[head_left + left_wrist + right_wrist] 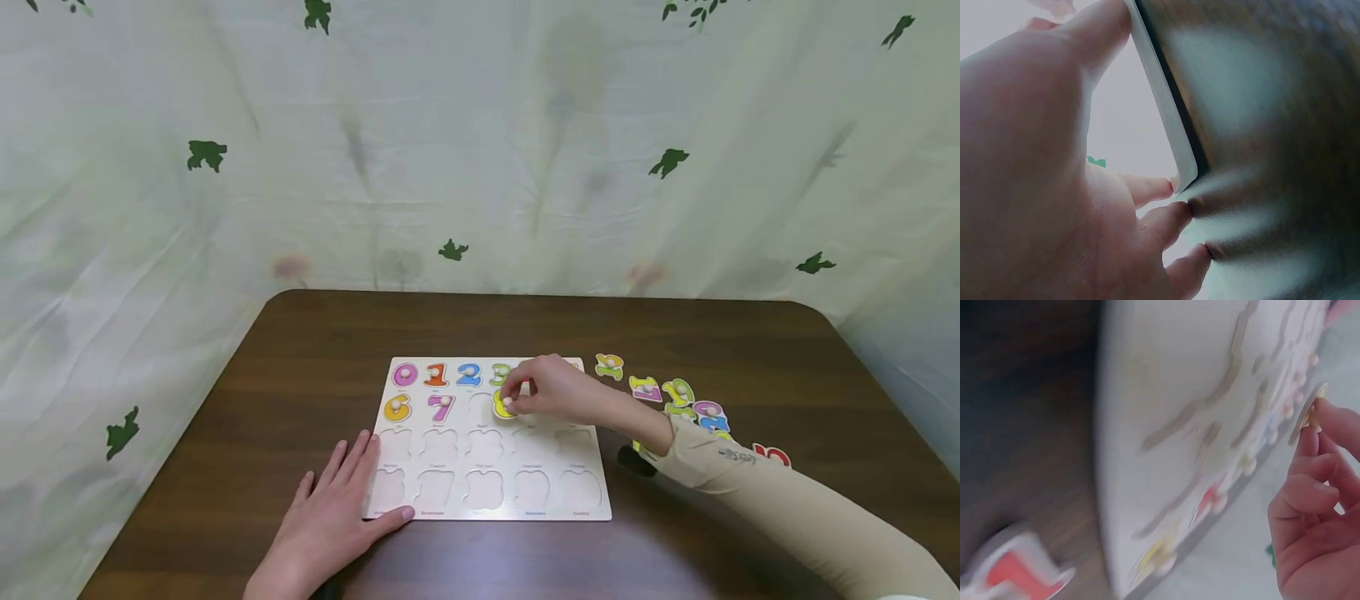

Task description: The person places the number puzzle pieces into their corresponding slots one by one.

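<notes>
A white number puzzle board (495,502) lies on the table, with numbers 0, 1, 2, 3, 6 and 7 visible in its upper rows. My right hand (551,389) pinches a yellow number piece (501,410) by its small knob, over the second row just right of the purple 7 (441,407). In the right wrist view the held piece (1307,415) is tilted and raised off the board; its digit is mostly hidden. My left hand (330,517) lies at the board's lower left corner, fingers stretched along the left edge and thumb on the front edge.
Loose number pieces (678,392) lie scattered right of the board, some overlapping and partly behind the right forearm. A red piece (772,455) sits nearest the sleeve. The brown table (315,350) meets a pale leaf-print curtain (480,167) at the back.
</notes>
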Demonstrator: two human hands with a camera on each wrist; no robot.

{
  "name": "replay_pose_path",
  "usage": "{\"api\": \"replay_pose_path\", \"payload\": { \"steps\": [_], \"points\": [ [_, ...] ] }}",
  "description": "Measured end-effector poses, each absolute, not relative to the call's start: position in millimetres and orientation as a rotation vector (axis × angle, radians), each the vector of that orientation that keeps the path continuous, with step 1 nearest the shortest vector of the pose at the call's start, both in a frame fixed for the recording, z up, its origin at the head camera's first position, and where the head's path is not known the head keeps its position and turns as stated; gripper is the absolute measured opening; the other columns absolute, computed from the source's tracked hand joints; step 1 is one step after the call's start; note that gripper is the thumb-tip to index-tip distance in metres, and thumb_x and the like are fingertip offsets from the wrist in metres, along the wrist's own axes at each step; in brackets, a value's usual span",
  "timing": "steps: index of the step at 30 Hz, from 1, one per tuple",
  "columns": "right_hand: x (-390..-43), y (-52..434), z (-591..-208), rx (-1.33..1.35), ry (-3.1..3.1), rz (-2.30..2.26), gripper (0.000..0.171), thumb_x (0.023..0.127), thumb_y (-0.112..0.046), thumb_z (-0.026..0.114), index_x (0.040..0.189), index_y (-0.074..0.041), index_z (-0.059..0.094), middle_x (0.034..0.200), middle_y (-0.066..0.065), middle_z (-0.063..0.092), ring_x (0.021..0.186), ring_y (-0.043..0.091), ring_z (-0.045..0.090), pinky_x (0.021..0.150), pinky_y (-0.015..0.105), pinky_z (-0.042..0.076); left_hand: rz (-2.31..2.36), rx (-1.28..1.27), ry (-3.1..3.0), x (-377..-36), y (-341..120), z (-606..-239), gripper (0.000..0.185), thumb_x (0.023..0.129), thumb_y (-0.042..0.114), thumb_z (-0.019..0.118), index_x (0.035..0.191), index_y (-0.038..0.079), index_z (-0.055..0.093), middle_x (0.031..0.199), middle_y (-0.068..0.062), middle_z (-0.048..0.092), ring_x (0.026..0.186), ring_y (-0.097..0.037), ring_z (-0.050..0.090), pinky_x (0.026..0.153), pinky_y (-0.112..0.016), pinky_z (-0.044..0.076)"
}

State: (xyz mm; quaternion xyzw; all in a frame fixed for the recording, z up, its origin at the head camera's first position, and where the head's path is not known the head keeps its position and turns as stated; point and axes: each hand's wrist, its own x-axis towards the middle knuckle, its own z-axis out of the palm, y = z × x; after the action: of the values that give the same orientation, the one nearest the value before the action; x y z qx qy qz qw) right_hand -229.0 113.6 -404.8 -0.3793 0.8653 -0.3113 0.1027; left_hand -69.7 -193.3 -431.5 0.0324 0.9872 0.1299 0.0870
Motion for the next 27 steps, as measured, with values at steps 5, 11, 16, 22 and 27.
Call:
{"api": "replay_pose_path", "payload": {
  "steps": [5,11,16,22,27],
  "points": [
    [-235.8,87.1,-406.5,-1.091,2.566,-0.822,0.007,0.087,-0.015,0.075,0.087,-0.022,0.074,0.076,-0.015,0.064,0.068,0.011,0.055,0.06,0.025,0.045,0.38,0.09,2.929,-70.3,-192.6,-430.7,0.115,0.076,0.085,0.051,0.156,0.005,0.026,0.161,-0.016,0.022,0.146,-0.042,0.016,0.104,-0.074,0.016],
    [-238.7,74.1,-407.4,-1.058,2.53,-0.746,0.005,0.088,-0.015,0.075,0.089,-0.02,0.074,0.074,-0.01,0.063,0.071,0.012,0.052,0.063,0.026,0.043,0.382,0.086,2.921,-70.5,-192.6,-429.8,0.115,0.076,0.084,0.051,0.156,0.005,0.026,0.161,-0.016,0.021,0.146,-0.042,0.016,0.105,-0.074,0.016],
    [-238.2,73.3,-411.2,-1.064,2.523,-0.73,0.005,0.088,-0.016,0.075,0.089,-0.019,0.072,0.073,-0.009,0.061,0.074,0.012,0.053,0.065,0.026,0.043,0.378,0.086,2.924,-70.5,-192.0,-430.0,0.115,0.076,0.085,0.051,0.155,0.005,0.026,0.161,-0.017,0.022,0.145,-0.042,0.016,0.105,-0.074,0.016],
    [-237.4,70.7,-411.3,-1.069,2.54,-0.699,0.004,0.089,-0.017,0.074,0.088,-0.019,0.071,0.072,-0.009,0.059,0.074,0.011,0.053,0.066,0.025,0.044,0.38,0.069,2.917,-71.6,-192.0,-430.0,0.117,0.075,0.085,0.051,0.155,0.005,0.026,0.161,-0.017,0.021,0.146,-0.042,0.015,0.104,-0.075,0.014],
    [-236.9,74.8,-409.6,-1.053,2.526,-0.723,0.003,0.089,-0.016,0.074,0.091,-0.017,0.072,0.073,-0.009,0.059,0.072,0.011,0.053,0.065,0.025,0.044,0.392,0.061,2.909,-72.4,-190.7,-429.6,0.116,0.075,0.084,0.052,0.155,0.005,0.026,0.161,-0.016,0.02,0.146,-0.042,0.014,0.105,-0.074,0.014]
  ]
}}
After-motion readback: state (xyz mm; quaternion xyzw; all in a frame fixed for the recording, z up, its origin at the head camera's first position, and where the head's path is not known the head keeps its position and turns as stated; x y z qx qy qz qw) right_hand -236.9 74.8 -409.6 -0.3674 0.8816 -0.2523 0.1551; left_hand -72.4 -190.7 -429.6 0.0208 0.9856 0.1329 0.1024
